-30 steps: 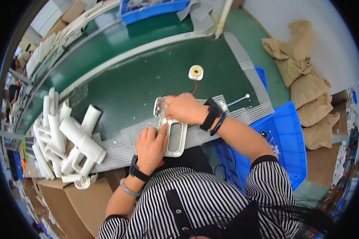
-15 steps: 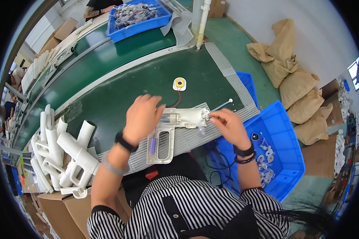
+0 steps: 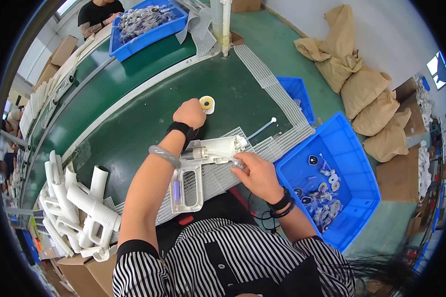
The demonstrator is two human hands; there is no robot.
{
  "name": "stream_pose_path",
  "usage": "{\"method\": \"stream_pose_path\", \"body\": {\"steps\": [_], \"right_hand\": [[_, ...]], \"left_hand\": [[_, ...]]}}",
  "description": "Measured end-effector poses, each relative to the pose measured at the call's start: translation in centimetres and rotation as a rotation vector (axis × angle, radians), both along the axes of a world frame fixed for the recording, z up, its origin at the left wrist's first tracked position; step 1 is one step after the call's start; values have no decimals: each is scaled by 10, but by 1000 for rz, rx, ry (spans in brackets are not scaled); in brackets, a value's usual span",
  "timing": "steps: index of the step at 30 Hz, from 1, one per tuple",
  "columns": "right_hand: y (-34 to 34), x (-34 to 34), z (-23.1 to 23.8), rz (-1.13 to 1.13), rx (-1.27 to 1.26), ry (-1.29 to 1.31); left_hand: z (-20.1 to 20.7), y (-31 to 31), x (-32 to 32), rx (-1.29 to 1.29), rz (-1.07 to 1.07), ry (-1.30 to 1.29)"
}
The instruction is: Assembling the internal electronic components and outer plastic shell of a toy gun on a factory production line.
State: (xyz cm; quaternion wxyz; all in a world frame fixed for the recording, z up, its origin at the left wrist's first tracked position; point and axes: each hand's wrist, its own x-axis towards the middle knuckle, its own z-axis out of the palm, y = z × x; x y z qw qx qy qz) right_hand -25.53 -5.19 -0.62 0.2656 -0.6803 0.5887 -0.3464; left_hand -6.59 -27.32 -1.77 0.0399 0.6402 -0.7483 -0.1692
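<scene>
An open white gun-shaped housing half lies on the bench, its handle toward me. Inside are a silver motor, pale tubing and, in the handle, a purple cylindrical cell. Beyond the housing, my left hand is closed at the left edge of a white plate with a yellow ring; its fingertips are partly hidden. At the housing's right end, the thumb and forefinger of my right hand pinch a small clear plastic part by the lower edge.
White housing shells are piled at the left. A thin rod with a white tip lies right of the housing. A blue bin of small parts stands at the right. Another blue bin sits on the far belt, near another person.
My left hand has left the housing and reached forward to the ringed plate. My right hand has come nearer to me and left, to the clear part. The view has shifted slightly.
</scene>
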Motion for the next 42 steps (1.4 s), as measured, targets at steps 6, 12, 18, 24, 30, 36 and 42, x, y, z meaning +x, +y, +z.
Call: {"method": "stream_pose_path", "body": {"steps": [6,12,18,24,30,36,42], "right_hand": [[-12,-5,9,22,-302,93],[-30,-15,16,53,-508,220],[-30,-13,23,16,-427,95],[-24,8,34,237,-114,-349],[-28,25,32,281,-285,-472],[-6,24,38,299,-366,-237],[33,27,7,278,-159,-347]], "left_hand": [[29,17,23,316,30,869],[73,85,33,131,-67,965],[72,125,46,-271,-393,598],[74,133,41,108,-275,910],[90,132,46,232,-467,910],[94,140,54,592,-290,1048],[80,158,46,256,-676,644]]}}
